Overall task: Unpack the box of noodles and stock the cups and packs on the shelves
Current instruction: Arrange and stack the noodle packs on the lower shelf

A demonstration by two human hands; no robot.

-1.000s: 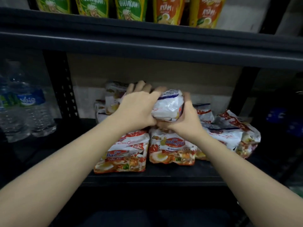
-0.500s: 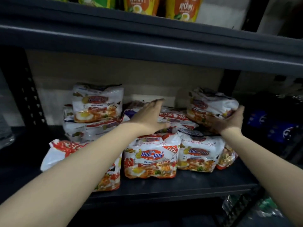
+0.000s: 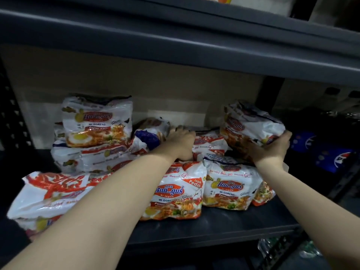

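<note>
Several white-and-orange noodle multipacks lie on the dark middle shelf (image 3: 214, 228). My right hand (image 3: 272, 148) grips the lower edge of a tilted noodle pack (image 3: 251, 126) at the right, raised above the front row. My left hand (image 3: 180, 143) reaches over the front packs and rests on a pack (image 3: 209, 143) in the middle of the pile, its fingertips hidden behind it. A "Mee Baa..gus" pack (image 3: 173, 193) stands in front, another front pack (image 3: 228, 187) beside it. A stack of packs (image 3: 95, 123) rises at the left.
The shelf above (image 3: 175, 36) overhangs the packs closely. A cardboard back panel (image 3: 136, 80) closes the rear. Dark blue packages (image 3: 321, 152) sit to the right past a black upright. Plastic bottles (image 3: 272, 248) show below at the lower right.
The view has shifted right and closer. Both hands left the single pack they held together; my right hand now holds the tilted pack at the right, and my left has reached deeper into the pile.
</note>
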